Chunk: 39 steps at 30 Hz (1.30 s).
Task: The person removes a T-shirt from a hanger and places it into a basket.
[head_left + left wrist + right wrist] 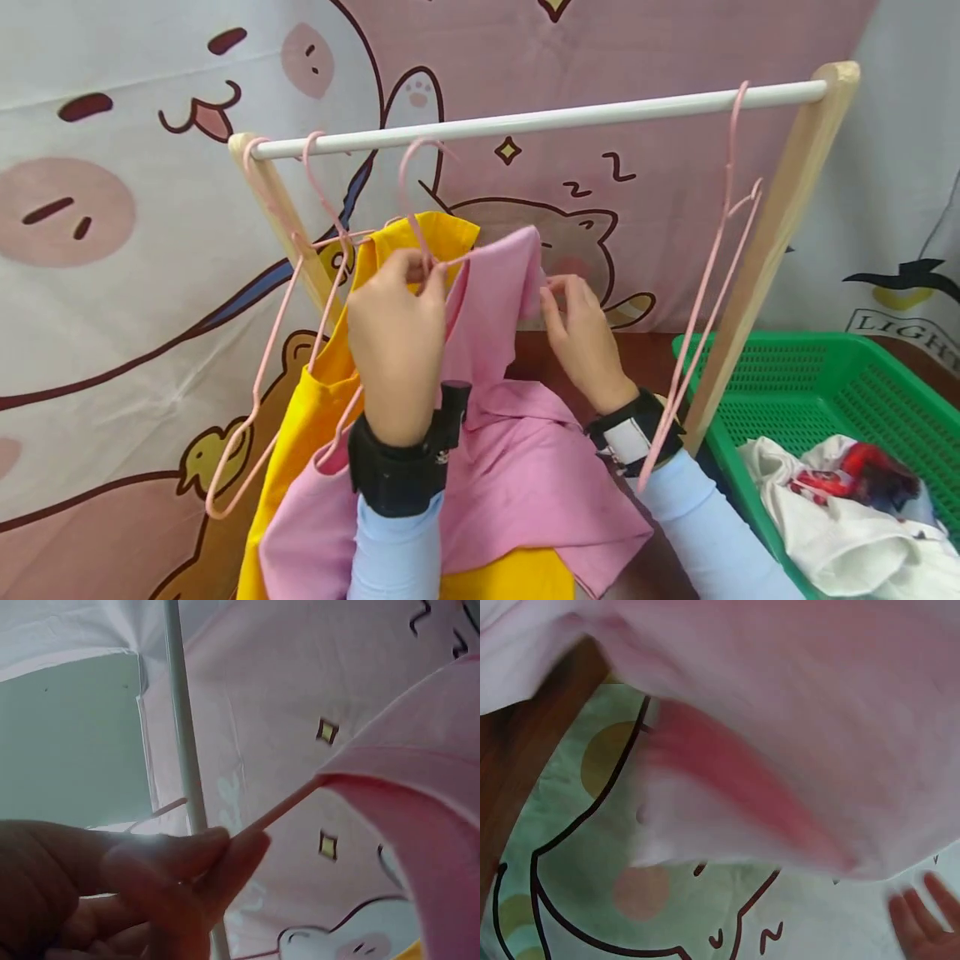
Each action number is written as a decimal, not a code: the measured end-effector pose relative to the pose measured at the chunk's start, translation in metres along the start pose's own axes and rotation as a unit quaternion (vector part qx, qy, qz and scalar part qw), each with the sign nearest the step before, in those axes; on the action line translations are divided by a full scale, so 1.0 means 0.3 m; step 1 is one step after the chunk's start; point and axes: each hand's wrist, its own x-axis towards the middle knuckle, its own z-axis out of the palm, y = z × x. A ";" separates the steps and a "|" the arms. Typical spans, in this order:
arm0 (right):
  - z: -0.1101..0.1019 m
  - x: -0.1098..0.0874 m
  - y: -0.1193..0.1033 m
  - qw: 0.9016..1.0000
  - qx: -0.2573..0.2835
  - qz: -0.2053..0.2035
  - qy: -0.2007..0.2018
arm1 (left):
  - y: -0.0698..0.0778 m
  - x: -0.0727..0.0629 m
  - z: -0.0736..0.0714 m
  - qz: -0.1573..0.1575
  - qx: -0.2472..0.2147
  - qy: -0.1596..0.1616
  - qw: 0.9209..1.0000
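Observation:
My left hand (pixel 400 342) pinches a pink clothes hanger (pixel 404 179) just below its hook, between thumb and fingers. In the left wrist view, the thin hanger arm (pixel 283 808) runs from my fingertips into the neck opening of a pink shirt (pixel 427 776). The shirt (pixel 517 458) drapes over the hanger's right arm, its lower part bunched and hanging down. My right hand (pixel 583 342) is beside the shirt's raised shoulder; in the right wrist view its fingers (pixel 911 915) are extended and blurred, close under the cloth. Behind my left hand hangs a yellow garment (pixel 300 433).
A white rail (pixel 555 123) on wooden posts (pixel 780 242) carries other pink hangers: bare ones (pixel 255 392) at left and one (pixel 701 333) at right, near my right forearm. A green basket (pixel 795 354) with white printed clothing (pixel 847 508) stands at right. A patterned cloth hangs behind.

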 end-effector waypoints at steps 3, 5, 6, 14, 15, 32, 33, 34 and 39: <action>0.002 0.016 0.002 0.996 0.048 -0.075 0.007 | -0.020 -0.042 0.019 0.014 -0.002 -0.062 0.998; 0.013 0.024 0.002 0.988 0.075 -0.137 -0.015 | -0.030 -0.064 0.030 0.021 -0.014 -0.096 0.995; 0.020 0.027 0.002 0.983 0.082 -0.163 -0.026 | -0.034 -0.072 0.032 0.024 -0.021 -0.110 0.993; 0.044 0.035 0.028 0.964 0.095 -0.250 0.005 | -0.040 -0.103 0.024 0.034 -0.043 -0.149 0.987; 0.042 0.038 0.041 0.963 0.096 -0.251 0.008 | -0.042 -0.105 0.019 0.035 -0.038 -0.147 0.988; -0.050 0.059 0.208 0.948 0.286 0.102 0.096 | -0.045 -0.150 -0.056 0.053 -0.004 -0.126 0.991; -0.050 0.058 0.219 0.941 0.298 0.124 0.106 | -0.050 -0.151 -0.054 0.053 -0.008 -0.113 0.992; -0.049 0.055 0.231 0.933 0.309 0.145 0.114 | -0.057 -0.150 -0.052 0.053 -0.013 -0.099 0.994; -0.036 0.026 0.261 0.931 0.285 0.200 0.109 | -0.078 -0.137 -0.038 0.051 -0.015 -0.049 0.997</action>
